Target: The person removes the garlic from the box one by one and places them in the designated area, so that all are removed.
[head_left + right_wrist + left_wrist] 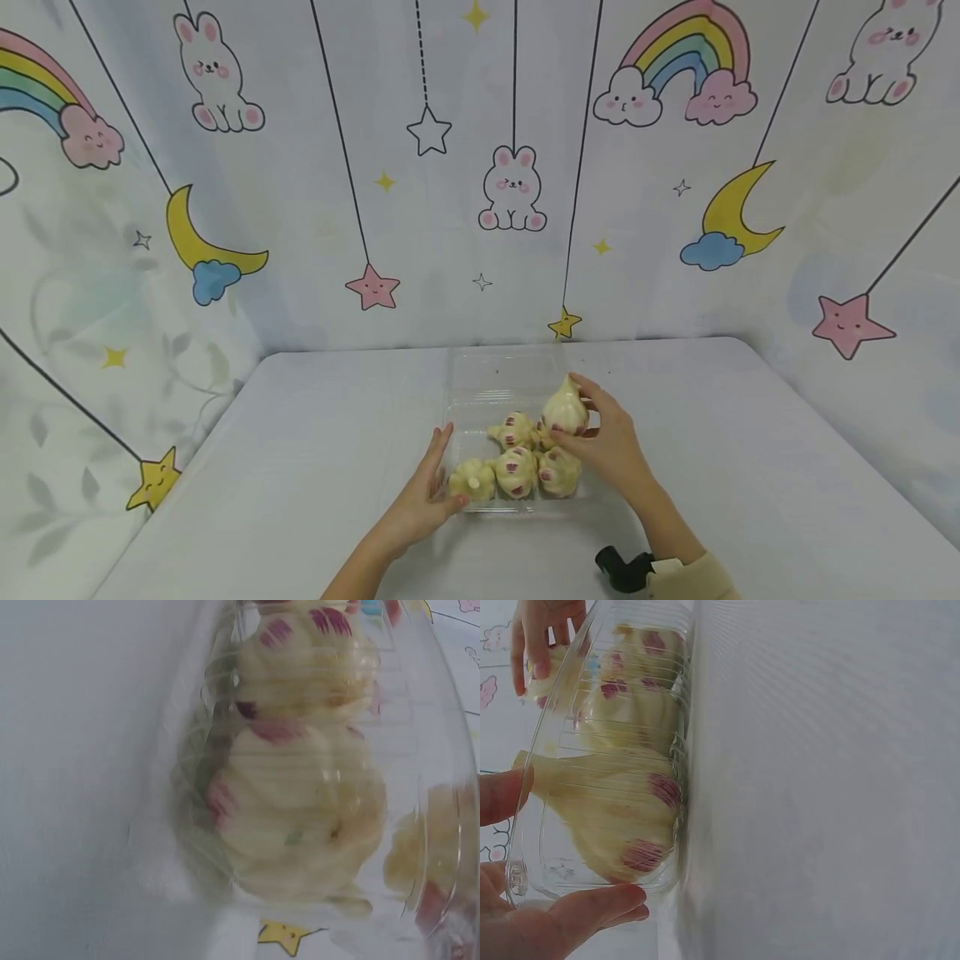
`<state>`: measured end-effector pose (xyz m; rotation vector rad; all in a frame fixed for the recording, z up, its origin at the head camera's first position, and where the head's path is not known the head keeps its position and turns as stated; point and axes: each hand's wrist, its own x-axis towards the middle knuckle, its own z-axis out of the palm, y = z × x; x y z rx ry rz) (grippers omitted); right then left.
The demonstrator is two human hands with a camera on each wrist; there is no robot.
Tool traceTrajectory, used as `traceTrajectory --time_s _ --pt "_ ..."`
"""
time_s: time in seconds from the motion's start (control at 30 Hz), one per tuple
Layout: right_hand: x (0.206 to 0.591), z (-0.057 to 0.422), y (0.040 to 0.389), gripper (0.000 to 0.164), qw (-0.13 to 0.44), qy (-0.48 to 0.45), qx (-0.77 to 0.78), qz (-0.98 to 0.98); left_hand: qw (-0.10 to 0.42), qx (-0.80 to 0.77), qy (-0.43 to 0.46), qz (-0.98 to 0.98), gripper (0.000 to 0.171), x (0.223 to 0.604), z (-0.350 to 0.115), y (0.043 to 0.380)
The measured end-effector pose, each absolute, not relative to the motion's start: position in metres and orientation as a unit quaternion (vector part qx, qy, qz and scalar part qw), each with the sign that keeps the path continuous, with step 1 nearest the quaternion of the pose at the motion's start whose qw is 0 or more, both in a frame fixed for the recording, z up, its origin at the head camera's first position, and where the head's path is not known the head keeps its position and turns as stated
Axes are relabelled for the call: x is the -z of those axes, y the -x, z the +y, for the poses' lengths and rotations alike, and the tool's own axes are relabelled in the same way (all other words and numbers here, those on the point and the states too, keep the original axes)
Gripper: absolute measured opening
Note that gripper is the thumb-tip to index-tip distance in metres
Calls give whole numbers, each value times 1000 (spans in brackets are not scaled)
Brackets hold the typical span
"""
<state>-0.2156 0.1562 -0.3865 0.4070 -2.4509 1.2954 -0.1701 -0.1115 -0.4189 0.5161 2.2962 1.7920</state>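
A clear plastic box (468, 437) with several garlic bulbs (516, 472) in it stands on the table. My right hand (609, 442) pinches one garlic bulb (565, 408) between thumb and fingers, its stem pointing up, above the box's back right part. At the front left corner my left hand (420, 500) holds the box, thumb at the front edge and fingers along the left side. The left wrist view shows the left hand's fingers (592, 909) around the box's corner. In the right wrist view the bulbs (300, 802) show through the box wall, and the right hand is partly hidden behind it.
The box's clear lid (502, 375) lies folded back behind it. A black object (624, 570) is beside the right wrist at the front. The white table (337, 417) meets a patterned curtain (450, 250) at the back and sides.
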Motion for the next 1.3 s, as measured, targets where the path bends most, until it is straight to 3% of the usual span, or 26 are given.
traceTrajectory --time_s 0.87,1.3 --pt "388 193 232 75 219 -112 -439 -864 79 -601 -155 780 91 417 -114 170" --pt "401 208 242 76 185 -69 -435 -879 102 -600 -155 778 91 414 -118 169"
